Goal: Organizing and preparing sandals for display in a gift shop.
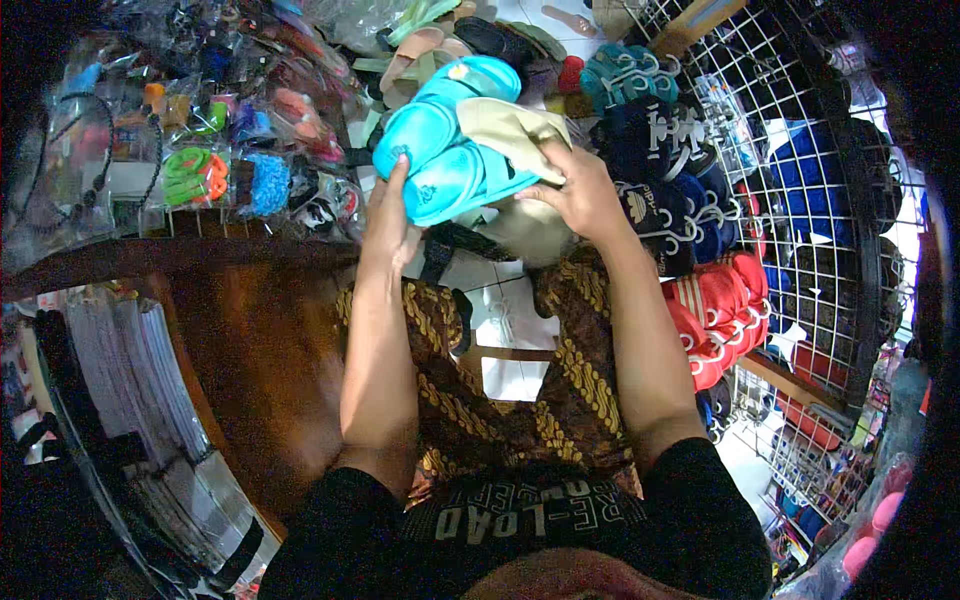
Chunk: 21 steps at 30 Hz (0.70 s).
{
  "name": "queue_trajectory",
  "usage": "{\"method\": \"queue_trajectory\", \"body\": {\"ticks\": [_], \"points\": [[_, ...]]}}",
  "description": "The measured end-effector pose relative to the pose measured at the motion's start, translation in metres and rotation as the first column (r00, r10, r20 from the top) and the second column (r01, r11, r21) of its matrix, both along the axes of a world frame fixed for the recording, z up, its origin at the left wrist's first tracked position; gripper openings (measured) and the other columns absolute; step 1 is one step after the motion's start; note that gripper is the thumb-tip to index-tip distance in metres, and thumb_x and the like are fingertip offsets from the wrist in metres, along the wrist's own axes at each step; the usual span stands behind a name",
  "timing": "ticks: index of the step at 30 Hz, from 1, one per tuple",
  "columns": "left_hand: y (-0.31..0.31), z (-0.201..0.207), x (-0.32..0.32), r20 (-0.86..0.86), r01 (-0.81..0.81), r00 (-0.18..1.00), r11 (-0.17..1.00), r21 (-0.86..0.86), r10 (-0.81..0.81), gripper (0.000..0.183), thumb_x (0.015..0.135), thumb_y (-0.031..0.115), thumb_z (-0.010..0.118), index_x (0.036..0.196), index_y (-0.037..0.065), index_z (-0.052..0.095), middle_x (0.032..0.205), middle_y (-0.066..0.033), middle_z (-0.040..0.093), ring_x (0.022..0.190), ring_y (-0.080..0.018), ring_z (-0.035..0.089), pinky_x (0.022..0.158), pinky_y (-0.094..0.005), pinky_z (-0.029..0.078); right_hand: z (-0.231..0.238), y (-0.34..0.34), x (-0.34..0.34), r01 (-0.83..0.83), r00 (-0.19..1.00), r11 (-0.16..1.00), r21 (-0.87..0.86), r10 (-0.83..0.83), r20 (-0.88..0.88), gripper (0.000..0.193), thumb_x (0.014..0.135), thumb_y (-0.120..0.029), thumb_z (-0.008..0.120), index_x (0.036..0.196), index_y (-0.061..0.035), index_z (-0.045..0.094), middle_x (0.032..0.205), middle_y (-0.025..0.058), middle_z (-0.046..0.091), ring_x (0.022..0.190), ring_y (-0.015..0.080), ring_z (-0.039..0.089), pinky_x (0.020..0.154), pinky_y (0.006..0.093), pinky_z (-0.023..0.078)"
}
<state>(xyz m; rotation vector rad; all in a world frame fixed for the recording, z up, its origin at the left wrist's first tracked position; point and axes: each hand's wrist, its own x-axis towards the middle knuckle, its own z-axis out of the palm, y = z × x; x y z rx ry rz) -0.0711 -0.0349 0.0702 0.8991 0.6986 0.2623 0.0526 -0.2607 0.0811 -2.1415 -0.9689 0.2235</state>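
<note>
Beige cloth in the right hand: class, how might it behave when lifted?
The beige cloth is probably floppy: it bends at the right hand. Looking thin, it is likely light for its size. With no rounded, rigid form showing, it seems unlikely to roll.

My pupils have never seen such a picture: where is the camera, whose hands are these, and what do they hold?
No machine here: a person works bare-handed. The single picture comes from a wide camera worn on that person's head, looking down, so straight edges bend near the rim. The left hand holds turquoise footwear; the right hand grasps a beige, cloth-like piece overlapping it. Clear packets lie to the left; to the right, red items with white cords sit by a wire grid.
</note>
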Motion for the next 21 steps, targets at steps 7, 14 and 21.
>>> {"method": "queue_trajectory", "body": {"ticks": [7, 14, 21], "points": [[-0.004, -0.003, 0.008, -0.065, -0.197, 0.971, 0.925, 0.324, 0.230, 0.041, 0.096, 0.028, 0.051, 0.122, -0.004, 0.055, 0.114, -0.0140, 0.062, 0.101, -0.0238, 0.061, 0.087, -0.0375, 0.049, -0.008, -0.005, 0.004, 0.064, 0.982, 0.977, 0.205, -0.025, -0.188, 0.039, 0.075, -0.022, 0.078, 0.107, -0.0049, 0.066, 0.103, 0.0191, 0.065, 0.092, 0.0348, 0.063, 0.080, 0.0404, 0.049], [-0.021, -0.008, 0.008, -0.050, -0.044, 0.990, 0.641, 0.766, 0.128, 0.034, 0.096, 0.025, 0.051, 0.112, -0.005, 0.059, 0.104, -0.0141, 0.067, 0.096, -0.0221, 0.062, 0.086, -0.0356, 0.046, -0.024, -0.006, 0.034, 0.271, 0.962, 0.942, 0.196, -0.259, -0.083, 0.042, 0.096, -0.023, 0.045, 0.127, 0.0046, 0.042, 0.121, 0.0199, 0.055, 0.109, 0.0290, 0.054, 0.095, 0.0374, 0.041], [-0.032, -0.014, 0.011, 0.067, -0.139, 0.990, 0.770, 0.623, 0.125, 0.025, 0.096, 0.020, 0.055, 0.100, -0.003, 0.063, 0.095, -0.0083, 0.067, 0.086, -0.0147, 0.059, 0.081, -0.0321, 0.047, -0.017, 0.017, 0.002, -0.039, 0.908, 0.999, 0.025, 0.025, 0.417, 0.046, 0.084, -0.037, 0.069, 0.119, -0.0074, 0.062, 0.127, 0.0189, 0.049, 0.118, 0.0367, 0.047, 0.103, 0.0425, 0.035]]}}
